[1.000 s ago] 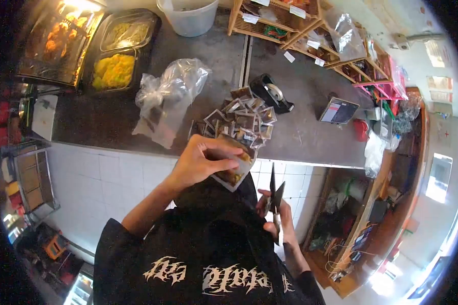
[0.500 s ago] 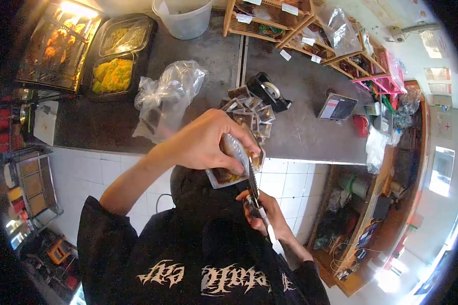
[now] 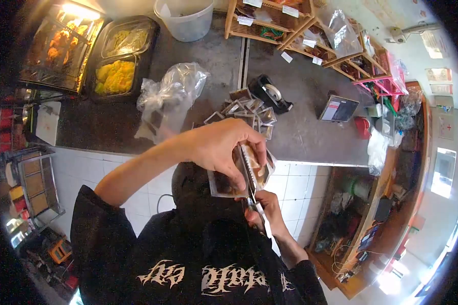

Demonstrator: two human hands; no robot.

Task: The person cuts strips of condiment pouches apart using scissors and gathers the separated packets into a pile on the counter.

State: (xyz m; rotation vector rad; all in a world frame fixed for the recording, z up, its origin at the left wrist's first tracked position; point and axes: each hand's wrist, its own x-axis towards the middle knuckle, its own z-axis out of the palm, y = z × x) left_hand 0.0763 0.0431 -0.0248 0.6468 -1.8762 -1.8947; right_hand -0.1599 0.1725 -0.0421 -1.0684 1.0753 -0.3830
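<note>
My left hand (image 3: 221, 150) is closed on a pair of clear, flat sachets (image 3: 223, 184) with brown contents, in front of the counter's edge. Beside it and lower, my right hand (image 3: 270, 209) grips scissors (image 3: 250, 170) by the handles. Their long blades point up and away between the two sachet halves, below my left fingers. A pale strip (image 3: 270, 235) runs down past my right wrist; whether it belongs to the scissors I cannot tell. On the counter just beyond my left hand lies a pile of similar small sachets (image 3: 250, 108), partly covered by the hand.
A black tape dispenser (image 3: 270, 94) stands behind the pile. Left of it sits a knotted clear plastic bag (image 3: 170, 96). Farther back are a white bucket (image 3: 191, 25), a black food tray (image 3: 97, 87) and wicker racks (image 3: 259, 33). A small framed screen (image 3: 339, 108) stands right.
My left hand has shifted slightly down and its grip has changed, so the sachets lie flatter and more spread apart. The scissor blades now reach farther up between them.
</note>
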